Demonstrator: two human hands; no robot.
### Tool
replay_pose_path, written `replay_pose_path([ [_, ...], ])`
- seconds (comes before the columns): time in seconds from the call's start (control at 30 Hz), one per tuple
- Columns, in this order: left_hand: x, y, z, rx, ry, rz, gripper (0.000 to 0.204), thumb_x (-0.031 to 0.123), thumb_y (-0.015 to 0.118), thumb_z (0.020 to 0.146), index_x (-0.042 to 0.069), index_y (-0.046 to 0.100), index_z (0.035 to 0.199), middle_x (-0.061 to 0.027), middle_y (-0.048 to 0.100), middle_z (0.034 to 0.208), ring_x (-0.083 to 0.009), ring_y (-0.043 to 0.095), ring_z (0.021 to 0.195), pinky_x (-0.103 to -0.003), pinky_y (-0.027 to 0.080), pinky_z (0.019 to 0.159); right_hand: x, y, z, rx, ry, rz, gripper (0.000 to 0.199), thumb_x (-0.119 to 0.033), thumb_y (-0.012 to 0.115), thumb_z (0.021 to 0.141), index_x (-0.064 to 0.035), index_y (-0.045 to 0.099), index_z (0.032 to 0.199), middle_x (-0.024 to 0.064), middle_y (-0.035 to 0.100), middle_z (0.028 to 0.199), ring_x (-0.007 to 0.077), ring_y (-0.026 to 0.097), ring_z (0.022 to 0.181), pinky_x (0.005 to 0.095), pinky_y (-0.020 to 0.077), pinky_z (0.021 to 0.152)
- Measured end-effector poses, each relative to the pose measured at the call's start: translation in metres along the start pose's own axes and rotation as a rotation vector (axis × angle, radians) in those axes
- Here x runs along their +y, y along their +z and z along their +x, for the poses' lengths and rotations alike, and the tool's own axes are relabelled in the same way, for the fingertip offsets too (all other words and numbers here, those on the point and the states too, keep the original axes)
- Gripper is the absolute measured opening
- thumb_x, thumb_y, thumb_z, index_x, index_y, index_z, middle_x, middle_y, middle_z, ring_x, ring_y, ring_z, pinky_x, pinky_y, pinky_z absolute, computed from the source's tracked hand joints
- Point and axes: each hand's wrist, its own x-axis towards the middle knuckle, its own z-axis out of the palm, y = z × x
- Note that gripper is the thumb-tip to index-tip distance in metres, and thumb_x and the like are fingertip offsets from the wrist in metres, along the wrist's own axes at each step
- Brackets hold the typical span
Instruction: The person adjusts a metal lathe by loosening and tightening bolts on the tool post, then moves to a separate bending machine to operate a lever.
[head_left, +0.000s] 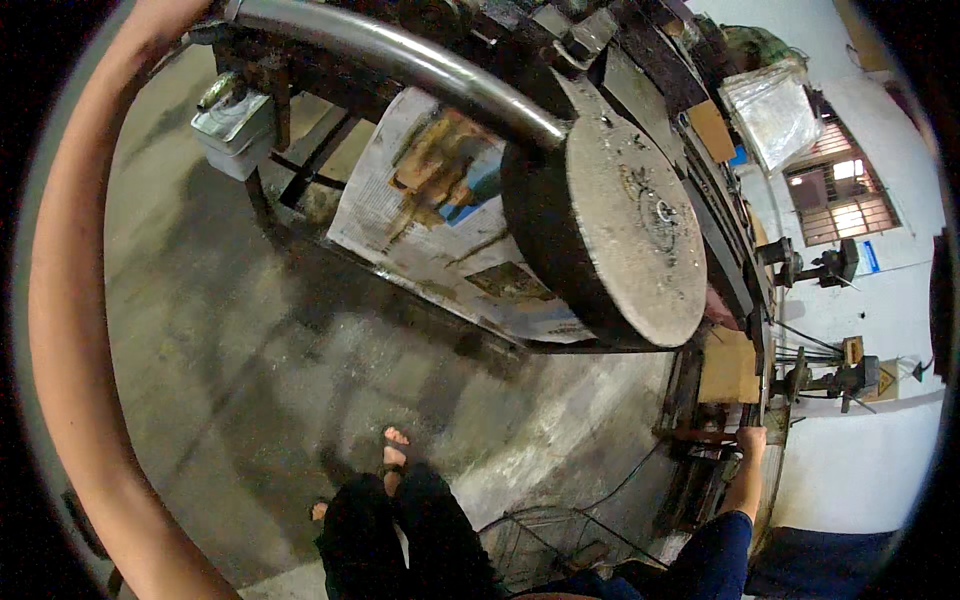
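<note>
A thick, shiny steel bar [400,60] crosses the upper view and ends in a heavy round metal weight [640,240] with scraps on its flat top. My left arm reaches far up along the left side. My left hand [182,12] is at the bar's far end, cut off by the picture's edge, so its fingers are hidden. On the right, beside the bench, my right hand [752,438] is closed round the end of a reddish-brown handle [700,436].
Printed newspaper [440,200] covers a low shelf under the weight. A white plastic tub [235,130] sits at the upper left. A cardboard box [730,365] lies by the right bench. Dark machines [835,380] stand near the white wall. A thin metal frame [560,530] is beside my legs.
</note>
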Motion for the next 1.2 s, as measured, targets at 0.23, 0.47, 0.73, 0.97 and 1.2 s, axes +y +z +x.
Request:
replay_pose_path([
  [0.23, -0.007, -0.008, 0.005, -0.031, 0.038, -0.051, 0.029, 0.014, 0.053, 0.075, -0.011, 0.064, 0.087, -0.0116, 0.062, 0.069, -0.0165, 0.059, 0.062, -0.029, 0.047, 0.058, -0.013, -0.025, -0.054, 0.062, 0.083, 0.012, 0.048, -0.040, 0.064, 0.070, 0.0054, 0.062, 0.088, 0.0242, 0.062, 0.103, 0.0367, 0.061, 0.097, 0.0413, 0.0494, 0.084],
  [0.47, 0.006, -0.008, 0.002, -0.039, -0.039, 0.082, 0.029, 0.017, 0.053, 0.074, -0.004, 0.067, 0.088, -0.0093, 0.063, 0.069, -0.0184, 0.058, 0.059, -0.031, 0.047, 0.056, 0.014, -0.036, -0.081, -0.012, -0.015, -0.196, 0.049, -0.043, 0.062, 0.071, 0.0008, 0.066, 0.094, 0.0231, 0.065, 0.097, 0.0347, 0.063, 0.093, 0.0419, 0.0507, 0.082],
  [0.73, -0.053, -0.008, 0.028, -0.246, -0.046, 0.043, 0.039, 0.031, 0.051, 0.080, 0.005, 0.064, 0.107, -0.0096, 0.066, 0.083, -0.0140, 0.061, 0.072, -0.029, 0.047, 0.070, -0.011, -0.078, -0.125, -0.054, -0.137, -0.134, 0.037, -0.031, 0.060, 0.069, 0.0013, 0.068, 0.086, 0.0205, 0.066, 0.091, 0.0360, 0.064, 0.088, 0.0419, 0.0519, 0.077],
  [0.97, -0.038, -0.016, 0.037, -0.431, -0.235, 0.205, 0.034, 0.026, 0.053, 0.079, 0.007, 0.065, 0.105, -0.0075, 0.066, 0.074, -0.0152, 0.063, 0.065, -0.029, 0.048, 0.066, -0.022, -0.106, -0.142, -0.105, -0.160, -0.078, 0.026, -0.022, 0.060, 0.071, 0.0004, 0.065, 0.084, 0.0199, 0.066, 0.092, 0.0353, 0.064, 0.087, 0.0421, 0.0520, 0.076],
  [1.2, -0.003, 0.017, 0.077, -0.515, -0.146, 0.299, 0.034, 0.026, 0.052, 0.077, 0.008, 0.067, 0.102, -0.0097, 0.067, 0.080, -0.0221, 0.065, 0.082, -0.032, 0.048, 0.076, 0.025, -0.063, -0.108, -0.344, -0.240, -0.187, 0.025, -0.022, 0.061, 0.077, -0.0061, 0.068, 0.094, 0.0134, 0.067, 0.096, 0.0280, 0.066, 0.089, 0.0364, 0.0535, 0.075],
])
